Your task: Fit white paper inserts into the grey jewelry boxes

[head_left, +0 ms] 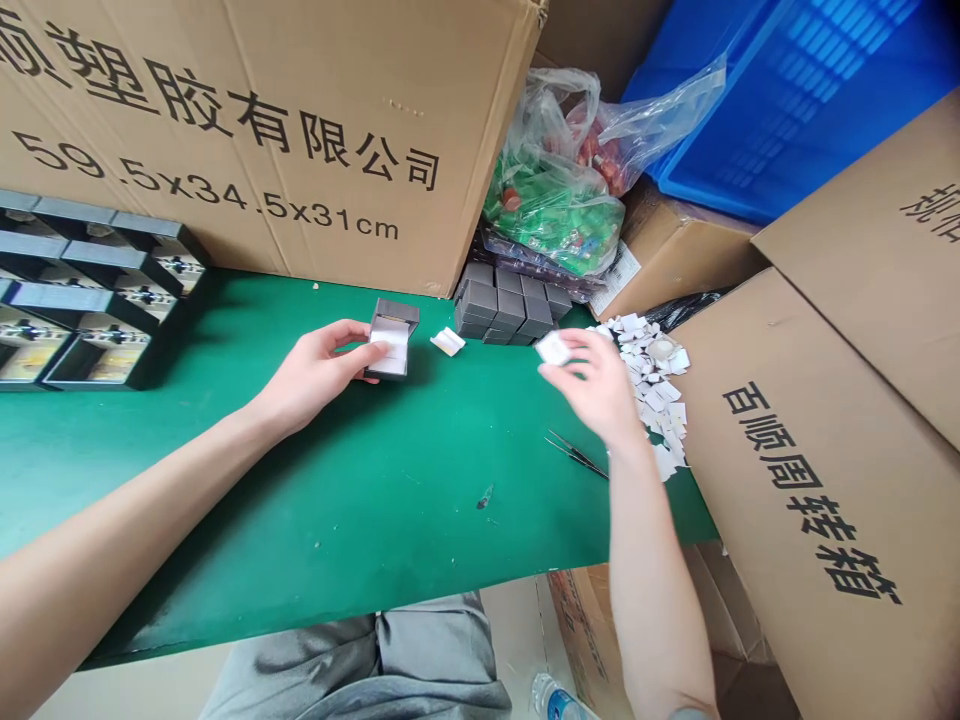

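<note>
My left hand is closed around a small dark grey jewelry box. Its hinged lid is up and a white lining shows inside, with my thumb resting on it. Out to the right, my right hand pinches a small white card piece, slightly blurred. Beside the box on the green table lies a folded white insert. Behind the right hand spreads a heap of small white card pieces. A pair of dark tweezers lies just below that hand, its far end hidden by the forearm.
Several closed grey boxes are stacked at the back of the table. Open boxes with metallic contents stand at left. Large cartons wall the back and right. Plastic bags and a blue crate sit behind.
</note>
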A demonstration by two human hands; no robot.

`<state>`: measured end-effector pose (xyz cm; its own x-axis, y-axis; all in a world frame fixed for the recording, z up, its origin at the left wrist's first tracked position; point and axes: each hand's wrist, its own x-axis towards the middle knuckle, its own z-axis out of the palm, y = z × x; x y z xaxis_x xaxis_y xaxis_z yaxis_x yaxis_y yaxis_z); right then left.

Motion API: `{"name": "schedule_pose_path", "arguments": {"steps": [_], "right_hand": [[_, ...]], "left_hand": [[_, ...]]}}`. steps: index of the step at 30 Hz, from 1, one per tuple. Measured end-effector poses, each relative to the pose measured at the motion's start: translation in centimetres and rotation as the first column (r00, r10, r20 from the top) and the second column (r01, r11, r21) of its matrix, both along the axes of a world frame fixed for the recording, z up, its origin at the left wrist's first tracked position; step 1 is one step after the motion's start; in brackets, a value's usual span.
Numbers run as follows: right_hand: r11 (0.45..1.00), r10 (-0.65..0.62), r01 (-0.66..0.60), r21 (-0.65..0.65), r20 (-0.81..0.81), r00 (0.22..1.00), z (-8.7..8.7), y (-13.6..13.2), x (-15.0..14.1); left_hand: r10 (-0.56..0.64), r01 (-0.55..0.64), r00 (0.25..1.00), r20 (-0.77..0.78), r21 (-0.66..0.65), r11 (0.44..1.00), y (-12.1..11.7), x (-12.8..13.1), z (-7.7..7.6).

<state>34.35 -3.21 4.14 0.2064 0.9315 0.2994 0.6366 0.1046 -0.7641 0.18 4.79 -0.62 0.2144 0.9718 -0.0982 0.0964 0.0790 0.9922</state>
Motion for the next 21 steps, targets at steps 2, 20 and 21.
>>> {"name": "schedule_pose_path", "arguments": {"steps": [2,20,21], "right_hand": [[0.971,0.238,-0.234,0.041,-0.108,0.965,-0.6,1.6,-5.3],[0.947,0.227,-0.185,0.263,-0.138,0.964,-7.8,4.2,-14.2],[0.943,0.217,-0.176,0.283,-0.121,0.969,-7.7,4.1,-14.3]], "left_hand": [[-0.023,0.023,1.0,0.003,0.006,1.0,0.1,-0.3,-0.2],[-0.159,0.163,0.978,-0.137,0.014,0.987,-0.9,-0.3,1.6],[-0.156,0.159,0.978,-0.139,0.011,0.987,-0.9,-0.3,1.7]]}}
